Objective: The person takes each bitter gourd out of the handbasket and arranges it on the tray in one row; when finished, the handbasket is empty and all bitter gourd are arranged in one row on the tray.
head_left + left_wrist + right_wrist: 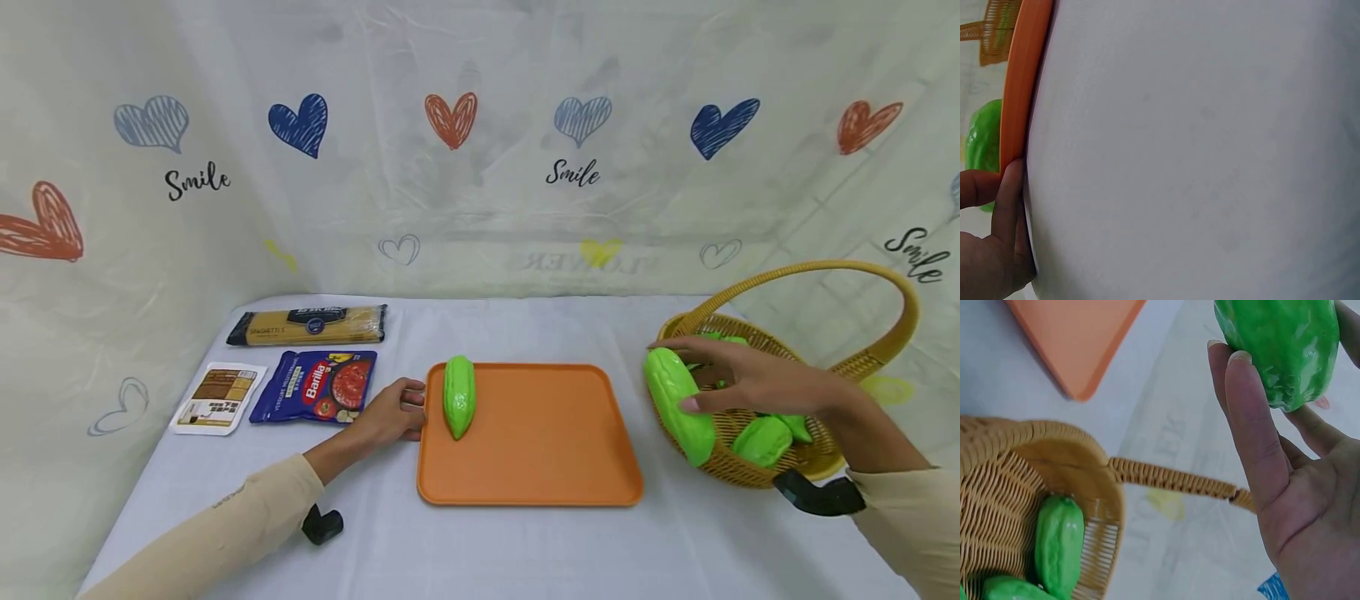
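Observation:
In the head view my right hand [731, 375] grips a glossy green bitter melon [678, 408] at the front left rim of the wicker basket [720, 467]. The right wrist view shows the thumb and fingers round the melon [1282, 350], raised beside the basket. My left hand [393, 411] pinches the left rim of the orange tray [540, 433]; in the left wrist view its fingers [1007, 206] lie on both sides of that rim. Another bitter melon [459, 396] lies lengthwise on the tray's left side, tapered end toward me.
More green vegetables [763, 440] lie in the basket, whose tall handle [810, 267] arches over it. Left of the tray are a spaghetti pack [315, 327], a blue Barilla pouch [318, 387] and a white-edged flat packet [219, 398]. A heart-printed curtain hangs behind the table.

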Action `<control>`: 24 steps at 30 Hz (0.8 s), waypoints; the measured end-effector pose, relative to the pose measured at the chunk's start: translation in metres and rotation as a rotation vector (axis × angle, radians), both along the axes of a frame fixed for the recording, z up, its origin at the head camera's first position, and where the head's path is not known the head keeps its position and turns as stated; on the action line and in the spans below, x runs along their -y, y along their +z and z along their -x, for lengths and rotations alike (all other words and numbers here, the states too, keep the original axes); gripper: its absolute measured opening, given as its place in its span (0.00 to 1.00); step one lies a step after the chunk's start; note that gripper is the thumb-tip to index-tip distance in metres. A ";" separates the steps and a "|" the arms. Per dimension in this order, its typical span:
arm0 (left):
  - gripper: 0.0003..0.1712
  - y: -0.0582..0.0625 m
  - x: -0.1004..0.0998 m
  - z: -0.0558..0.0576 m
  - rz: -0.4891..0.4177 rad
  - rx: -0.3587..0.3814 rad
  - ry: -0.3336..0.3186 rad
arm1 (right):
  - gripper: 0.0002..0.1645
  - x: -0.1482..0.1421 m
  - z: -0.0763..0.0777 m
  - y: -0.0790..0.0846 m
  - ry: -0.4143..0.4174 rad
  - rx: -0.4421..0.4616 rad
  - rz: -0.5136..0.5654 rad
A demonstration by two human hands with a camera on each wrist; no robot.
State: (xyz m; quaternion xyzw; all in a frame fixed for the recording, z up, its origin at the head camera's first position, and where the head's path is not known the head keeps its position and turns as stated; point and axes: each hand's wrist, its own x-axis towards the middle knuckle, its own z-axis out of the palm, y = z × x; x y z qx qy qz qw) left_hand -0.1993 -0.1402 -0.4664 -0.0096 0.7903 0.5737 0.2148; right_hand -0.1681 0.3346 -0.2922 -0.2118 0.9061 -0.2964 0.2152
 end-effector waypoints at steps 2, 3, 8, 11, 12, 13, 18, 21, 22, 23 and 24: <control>0.33 0.000 0.000 0.000 -0.002 -0.005 -0.002 | 0.42 0.006 0.001 -0.002 0.013 -0.009 0.002; 0.33 0.000 0.000 0.000 0.001 -0.009 -0.005 | 0.42 0.008 0.001 -0.003 0.020 0.009 0.025; 0.33 -0.001 0.000 0.001 -0.002 -0.008 0.003 | 0.43 0.019 0.004 -0.011 0.050 0.095 0.108; 0.33 -0.001 0.000 0.001 -0.002 -0.003 0.003 | 0.43 0.024 0.005 -0.016 0.062 0.110 0.123; 0.33 -0.001 0.000 0.001 -0.002 -0.002 0.002 | 0.43 0.026 0.005 -0.018 0.068 0.108 0.125; 0.33 -0.001 -0.001 0.001 0.003 -0.001 0.001 | 0.43 0.027 0.006 -0.019 0.069 0.109 0.130; 0.34 -0.001 -0.001 0.002 -0.002 0.000 -0.003 | 0.43 0.034 0.009 -0.030 0.064 0.120 0.158; 0.34 -0.001 -0.001 0.001 0.001 0.002 -0.008 | 0.43 0.039 0.010 -0.036 0.061 0.117 0.157; 0.34 0.000 -0.001 0.001 0.002 0.003 -0.012 | 0.43 0.040 0.011 -0.038 0.061 0.115 0.157; 0.34 0.000 -0.001 0.001 0.002 0.004 -0.013 | 0.43 0.041 0.011 -0.039 0.060 0.116 0.158; 0.34 0.000 -0.001 0.001 0.001 0.003 -0.015 | 0.43 0.043 0.011 -0.041 0.060 0.115 0.157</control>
